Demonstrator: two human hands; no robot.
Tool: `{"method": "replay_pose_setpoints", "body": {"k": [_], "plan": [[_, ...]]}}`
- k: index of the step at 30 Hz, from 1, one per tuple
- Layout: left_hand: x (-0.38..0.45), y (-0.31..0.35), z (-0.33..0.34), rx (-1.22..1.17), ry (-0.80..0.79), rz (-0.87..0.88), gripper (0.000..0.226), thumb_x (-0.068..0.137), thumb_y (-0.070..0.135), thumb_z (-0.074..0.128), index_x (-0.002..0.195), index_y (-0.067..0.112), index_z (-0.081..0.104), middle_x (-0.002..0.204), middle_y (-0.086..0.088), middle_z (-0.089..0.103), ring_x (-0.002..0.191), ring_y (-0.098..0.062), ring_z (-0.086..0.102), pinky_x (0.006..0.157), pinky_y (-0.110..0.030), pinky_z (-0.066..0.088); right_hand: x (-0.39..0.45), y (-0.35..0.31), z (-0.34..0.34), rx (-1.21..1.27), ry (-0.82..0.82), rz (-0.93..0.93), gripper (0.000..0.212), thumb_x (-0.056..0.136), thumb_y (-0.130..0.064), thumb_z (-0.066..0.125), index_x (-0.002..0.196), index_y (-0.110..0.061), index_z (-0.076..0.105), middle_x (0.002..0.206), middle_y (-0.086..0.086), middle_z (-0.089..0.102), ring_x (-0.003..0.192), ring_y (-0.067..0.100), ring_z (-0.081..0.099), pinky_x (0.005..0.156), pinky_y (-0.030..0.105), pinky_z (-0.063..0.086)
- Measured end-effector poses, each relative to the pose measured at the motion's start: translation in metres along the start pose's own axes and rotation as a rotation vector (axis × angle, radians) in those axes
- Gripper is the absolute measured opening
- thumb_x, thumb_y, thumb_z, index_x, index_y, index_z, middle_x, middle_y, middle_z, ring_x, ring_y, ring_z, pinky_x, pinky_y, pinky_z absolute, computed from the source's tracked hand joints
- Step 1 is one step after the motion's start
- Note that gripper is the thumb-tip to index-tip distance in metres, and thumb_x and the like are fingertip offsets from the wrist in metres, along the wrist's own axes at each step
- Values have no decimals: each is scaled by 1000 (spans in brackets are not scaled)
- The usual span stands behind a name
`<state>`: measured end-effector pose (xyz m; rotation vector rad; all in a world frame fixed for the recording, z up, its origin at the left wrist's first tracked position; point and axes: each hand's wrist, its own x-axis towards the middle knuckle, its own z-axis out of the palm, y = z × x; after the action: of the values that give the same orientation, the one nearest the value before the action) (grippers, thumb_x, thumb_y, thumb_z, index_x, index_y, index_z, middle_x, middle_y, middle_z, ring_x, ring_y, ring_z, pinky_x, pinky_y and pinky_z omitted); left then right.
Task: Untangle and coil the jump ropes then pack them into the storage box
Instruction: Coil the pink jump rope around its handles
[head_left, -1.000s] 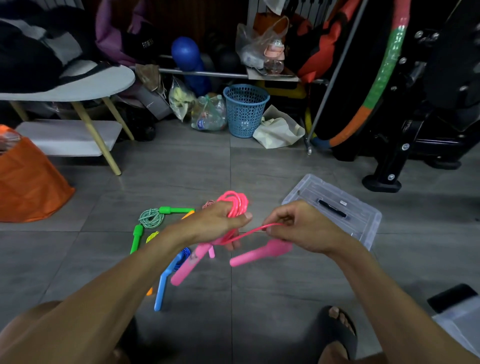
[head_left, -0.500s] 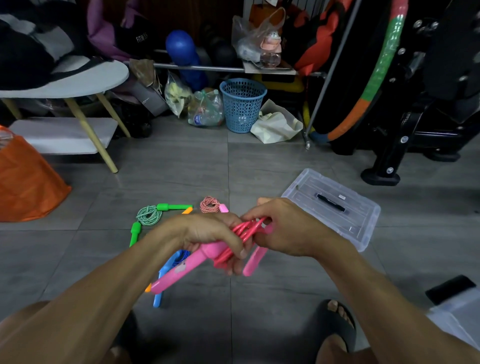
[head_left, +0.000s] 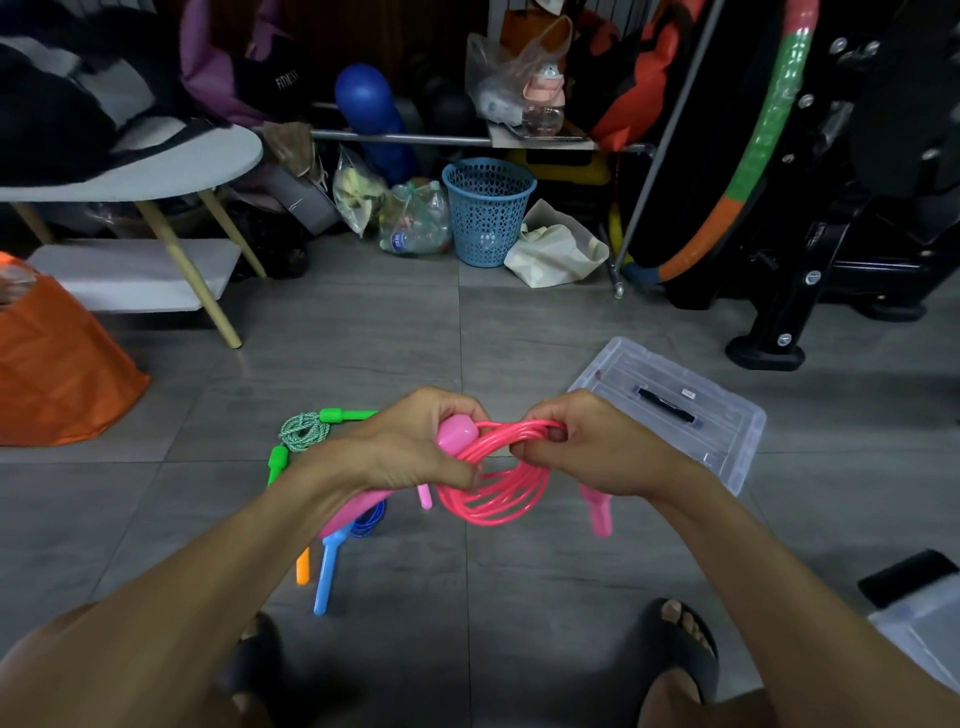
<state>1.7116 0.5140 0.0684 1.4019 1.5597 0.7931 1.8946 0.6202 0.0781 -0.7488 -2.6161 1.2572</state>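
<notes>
I hold a pink jump rope (head_left: 493, 480) in both hands above the floor, its cord in several loops between them. My left hand (head_left: 410, 447) grips one pink handle and the left side of the loops. My right hand (head_left: 587, 447) pinches the top right of the loops; the second pink handle (head_left: 597, 512) hangs below it. On the tiles behind my left arm lie a coiled green rope (head_left: 304, 428) with green handles and a blue rope (head_left: 332, 566), partly hidden. A clear plastic lid (head_left: 727, 421) lies on the floor to the right.
An orange bag (head_left: 57, 369) stands at the left, a white low table (head_left: 130, 171) behind it. A blue basket (head_left: 485, 208), bags and gym gear line the back wall. Part of a clear box (head_left: 919, 629) shows at the lower right. My sandalled feet (head_left: 675, 649) are below.
The pink cord, bunched tight between my hands half a second ago, is spread into a round coil now. My left hand has turned its handle upward, and the other handle hangs under my right hand.
</notes>
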Motion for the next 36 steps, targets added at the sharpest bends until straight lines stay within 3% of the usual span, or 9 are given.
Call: {"method": "replay_pose_setpoints", "body": {"k": [4, 8, 10, 16, 21, 24, 27, 32, 36], "plan": [[-2, -3, -2, 34, -22, -4, 24, 65, 8, 74, 87, 15, 66, 88, -15, 66, 74, -26, 66, 68, -43, 57, 1, 1, -5, 84, -87, 61, 8, 78, -14, 74, 81, -8, 72, 68, 7, 64, 65, 12, 57, 67, 39, 49], [-7, -4, -12, 0, -55, -49, 21, 72, -8, 68, 87, 7, 67, 73, -1, 66, 64, -11, 62, 59, -25, 50, -6, 5, -22, 210, -5, 107, 20, 79, -6, 72, 94, -20, 71, 80, 4, 68, 74, 10, 61, 68, 18, 48], [-9, -5, -15, 24, -77, -73, 23, 71, -10, 67, 87, 7, 67, 72, -3, 66, 64, -12, 61, 59, -25, 50, -11, 5, -30, 178, 38, 73, 13, 84, -8, 67, 89, -18, 73, 70, -8, 68, 64, 0, 59, 61, 12, 44], [-8, -5, 0, 119, -121, -115, 27, 66, 0, 74, 82, 21, 68, 77, -1, 70, 65, -10, 66, 68, -34, 56, -11, 6, -38, 44, 253, -18, 8, 83, -15, 70, 81, -22, 73, 80, -1, 66, 72, 4, 58, 67, 10, 43], [-12, 4, -5, -255, -273, -74, 27, 73, -15, 67, 86, 9, 68, 81, -26, 64, 56, -24, 62, 59, -30, 55, -4, 20, -32, -328, 440, 6, 23, 87, -40, 59, 73, -22, 61, 72, -10, 50, 80, 17, 49, 72, 32, 40], [-14, 5, -8, -450, -359, -85, 25, 72, -13, 63, 89, 5, 67, 73, -23, 63, 52, -23, 62, 55, -29, 56, 0, 13, -22, -605, 461, 46, 32, 94, -47, 42, 77, -22, 51, 62, -14, 37, 86, 22, 47, 67, 32, 31], [-14, 5, -11, -546, -384, -90, 26, 71, -13, 61, 87, 7, 68, 66, -15, 65, 48, -21, 63, 52, -27, 56, 6, 4, -9, -691, 467, 156, 41, 98, -49, 26, 89, -18, 51, 67, 0, 56, 86, 32, 56, 63, 33, 33], [-15, 3, -13, -532, -357, -107, 26, 73, -14, 60, 90, 5, 66, 67, -17, 64, 50, -22, 64, 53, -28, 56, 12, 0, -2, -250, 360, 190, 41, 99, -45, 33, 80, -17, 57, 68, -3, 57, 70, 22, 56, 66, 33, 43], [-15, 1, -12, -481, -360, -110, 28, 72, -12, 63, 90, 9, 68, 74, -20, 64, 54, -22, 64, 57, -28, 56, 6, -3, -5, 285, 239, 252, 32, 98, -39, 44, 85, -16, 62, 62, 2, 60, 45, 15, 53, 42, 21, 38]]}}
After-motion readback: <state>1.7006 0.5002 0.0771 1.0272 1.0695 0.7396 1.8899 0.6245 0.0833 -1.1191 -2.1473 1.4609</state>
